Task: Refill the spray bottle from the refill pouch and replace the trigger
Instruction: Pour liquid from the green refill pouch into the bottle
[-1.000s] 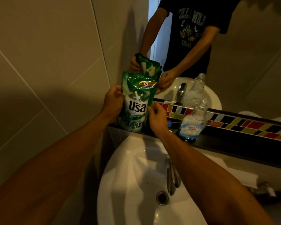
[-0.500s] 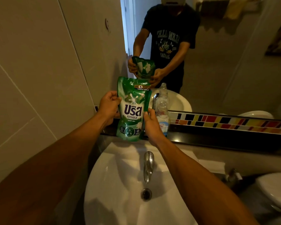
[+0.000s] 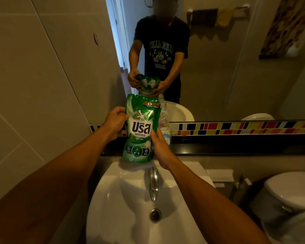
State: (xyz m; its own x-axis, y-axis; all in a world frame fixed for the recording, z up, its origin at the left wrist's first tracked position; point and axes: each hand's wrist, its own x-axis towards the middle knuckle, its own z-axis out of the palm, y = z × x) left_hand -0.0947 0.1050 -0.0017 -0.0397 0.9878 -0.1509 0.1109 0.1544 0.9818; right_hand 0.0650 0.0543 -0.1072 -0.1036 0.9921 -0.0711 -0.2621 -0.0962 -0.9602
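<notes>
A green refill pouch [image 3: 141, 127] with white lettering is held upright over the back of the sink. My left hand [image 3: 116, 121] grips its left edge near the middle. My right hand [image 3: 159, 147] holds its lower right side. Behind the pouch's right edge stands a clear spray bottle [image 3: 164, 118] with a blue-and-white label, on the dark ledge [image 3: 218, 147]; its neck is bare, with no trigger on it. No trigger is in view.
A white sink [image 3: 116, 199] with a chrome tap [image 3: 153, 182] and drain [image 3: 155, 215] lies below my arms. A mirror [image 3: 218, 67] above the ledge shows my reflection. A mosaic tile strip [image 3: 245, 127] runs along the wall. A white toilet [image 3: 292, 192] is at the lower right.
The view has swung left and up, so the sink and tap sit more centred. Both hands keep the same hold on the pouch, which now hides most of the bottle.
</notes>
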